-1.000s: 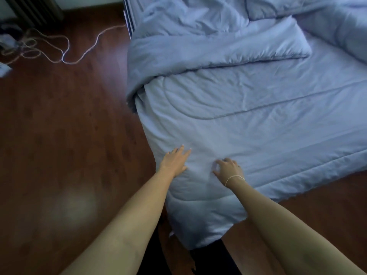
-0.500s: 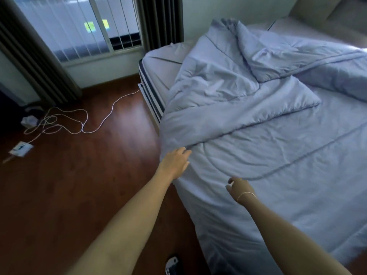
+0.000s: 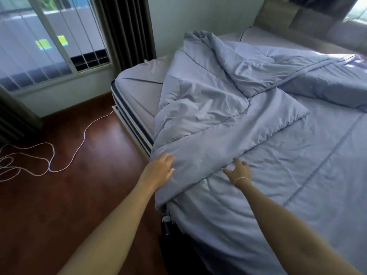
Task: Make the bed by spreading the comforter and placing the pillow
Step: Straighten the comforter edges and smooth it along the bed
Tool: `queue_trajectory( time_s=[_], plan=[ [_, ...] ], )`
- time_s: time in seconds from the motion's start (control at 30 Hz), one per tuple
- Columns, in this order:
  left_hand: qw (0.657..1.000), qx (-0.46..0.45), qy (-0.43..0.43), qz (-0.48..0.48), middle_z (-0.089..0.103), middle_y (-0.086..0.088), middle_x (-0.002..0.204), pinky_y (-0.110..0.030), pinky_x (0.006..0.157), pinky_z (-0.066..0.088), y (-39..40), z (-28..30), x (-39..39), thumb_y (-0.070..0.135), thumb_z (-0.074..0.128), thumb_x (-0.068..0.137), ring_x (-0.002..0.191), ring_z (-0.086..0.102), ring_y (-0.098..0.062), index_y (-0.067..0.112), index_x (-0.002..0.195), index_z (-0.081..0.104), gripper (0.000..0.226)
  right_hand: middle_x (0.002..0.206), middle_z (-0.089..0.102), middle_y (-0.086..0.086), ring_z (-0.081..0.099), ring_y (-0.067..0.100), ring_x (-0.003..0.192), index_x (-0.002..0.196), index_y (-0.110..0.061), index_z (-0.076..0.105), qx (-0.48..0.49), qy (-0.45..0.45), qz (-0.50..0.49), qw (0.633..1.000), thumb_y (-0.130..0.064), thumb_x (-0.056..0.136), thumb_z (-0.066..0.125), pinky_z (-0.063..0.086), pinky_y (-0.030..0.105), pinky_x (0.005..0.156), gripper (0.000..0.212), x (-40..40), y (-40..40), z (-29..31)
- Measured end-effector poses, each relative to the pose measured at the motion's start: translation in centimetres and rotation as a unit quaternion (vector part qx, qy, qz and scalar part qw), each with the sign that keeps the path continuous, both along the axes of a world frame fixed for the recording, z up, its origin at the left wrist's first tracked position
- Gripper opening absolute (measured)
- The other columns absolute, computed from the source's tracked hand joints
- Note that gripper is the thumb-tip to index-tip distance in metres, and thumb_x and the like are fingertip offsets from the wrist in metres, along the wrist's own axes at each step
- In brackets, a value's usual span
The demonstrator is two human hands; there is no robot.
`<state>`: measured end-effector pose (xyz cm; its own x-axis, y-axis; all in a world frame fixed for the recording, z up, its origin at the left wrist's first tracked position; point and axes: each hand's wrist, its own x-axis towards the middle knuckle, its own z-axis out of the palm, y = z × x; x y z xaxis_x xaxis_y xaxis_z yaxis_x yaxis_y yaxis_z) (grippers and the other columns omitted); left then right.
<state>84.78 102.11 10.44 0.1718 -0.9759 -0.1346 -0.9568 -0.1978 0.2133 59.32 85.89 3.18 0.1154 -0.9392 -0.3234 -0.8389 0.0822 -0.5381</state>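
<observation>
The left hand (image 3: 161, 169) lies with relaxed fingers against the folded edge of the comforter (image 3: 208, 124) at lower centre; the right hand (image 3: 239, 170), fingers spread, rests on the flat layer just beside that fold. Neither visibly pinches cloth. The near part of the comforter looks spread, but a folded-back, bunched mass covers the centre and upper right, leaving bare mattress (image 3: 139, 90) at centre left. Spreading seems about half done; no pillow is clearly visible. No readable writing or labels.

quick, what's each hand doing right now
Left hand: open, fingers resting on the folded comforter edge.
Right hand: open, fingers spread on the comforter, holding nothing.
</observation>
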Motion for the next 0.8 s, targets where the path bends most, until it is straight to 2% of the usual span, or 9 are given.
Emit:
queue_trajectory(
  time_s=[0.1, 0.2, 0.33, 0.43, 0.57, 0.7, 0.8],
  plan=[
    [0.999, 0.028, 0.018, -0.026, 0.037, -0.007, 0.147, -0.039, 0.101, 0.044, -3.6, -2.4, 4.4, 0.031, 0.048, 0.096, 0.130, 0.044, -0.027, 0.017, 0.142, 0.037, 0.049, 0.139, 0.038, 0.024, 0.038, 0.037, 0.130, 0.139, -0.014, 0.040, 0.012, -0.048, -0.120, 0.992, -0.036, 0.075, 0.076, 0.031, 0.040, 0.109, 0.076, 2.1, -5.4, -1.6],
    [0.995, 0.086, 0.008, -0.057, 0.033, -0.005, 0.149, -0.040, 0.098, 0.047, -7.0, -4.5, 9.0, 0.033, 0.047, 0.097, 0.128, 0.046, -0.027, 0.018, 0.144, 0.035, 0.051, 0.142, 0.037, 0.024, 0.035, 0.036, 0.133, 0.143, -0.013, 0.033, 0.032, -0.070, -0.256, 0.964, -0.036, 0.074, 0.077, 0.031, 0.041, 0.109, 0.085, 3.4, -10.6, -3.0],
    [0.994, 0.087, 0.004, -0.071, 0.033, -0.005, 0.149, -0.039, 0.098, 0.047, -11.5, -5.6, 14.7, 0.034, 0.047, 0.096, 0.126, 0.048, -0.026, 0.019, 0.143, 0.036, 0.050, 0.148, 0.033, 0.020, 0.036, 0.036, 0.134, 0.149, -0.016, 0.019, 0.055, -0.099, -0.348, 0.931, -0.030, 0.073, 0.080, 0.033, 0.041, 0.108, 0.098, 5.1, -15.4, -3.9],
    [0.991, 0.093, 0.010, -0.093, 0.034, -0.005, 0.149, -0.038, 0.097, 0.048, -14.6, -5.8, 18.0, 0.034, 0.048, 0.096, 0.127, 0.048, -0.026, 0.018, 0.142, 0.038, 0.050, 0.152, 0.029, 0.015, 0.039, 0.038, 0.133, 0.151, -0.012, 0.012, 0.073, -0.090, -0.340, 0.933, -0.017, 0.080, 0.073, 0.031, 0.039, 0.108, 0.093, 7.5, -17.3, -3.9],
    [0.986, 0.102, 0.014, -0.130, 0.035, -0.007, 0.148, -0.042, 0.094, 0.049, -19.7, -6.1, 22.0, 0.033, 0.049, 0.095, 0.124, 0.050, -0.029, 0.018, 0.141, 0.039, 0.049, 0.151, 0.033, 0.016, 0.043, 0.041, 0.128, 0.152, -0.016, 0.009, 0.081, -0.051, -0.298, 0.950, -0.016, 0.087, 0.061, 0.034, 0.040, 0.105, 0.083, 11.8, -18.1, -3.4],
    [0.980, 0.080, 0.039, -0.179, 0.039, -0.013, 0.145, -0.044, 0.095, 0.047, -25.1, -6.3, 25.8, 0.027, 0.054, 0.093, 0.120, 0.053, -0.035, 0.013, 0.137, 0.046, 0.046, 0.141, 0.046, 0.017, 0.048, 0.039, 0.123, 0.149, -0.016, 0.022, 0.063, -0.012, -0.256, 0.964, -0.013, 0.084, 0.061, 0.039, 0.039, 0.100, 0.076, 16.0, -17.5, -2.6],
    [0.970, 0.090, 0.030, -0.224, 0.035, -0.010, 0.147, -0.045, 0.092, 0.047, -28.8, -6.1, 28.5, 0.029, 0.051, 0.094, 0.120, 0.052, -0.034, 0.015, 0.139, 0.042, 0.047, 0.133, 0.054, 0.015, 0.053, 0.038, 0.116, 0.141, -0.018, 0.034, 0.059, 0.045, -0.230, 0.970, -0.013, 0.082, 0.059, 0.043, 0.039, 0.095, 0.065, 19.1, -16.0, -1.3]
  ],
)
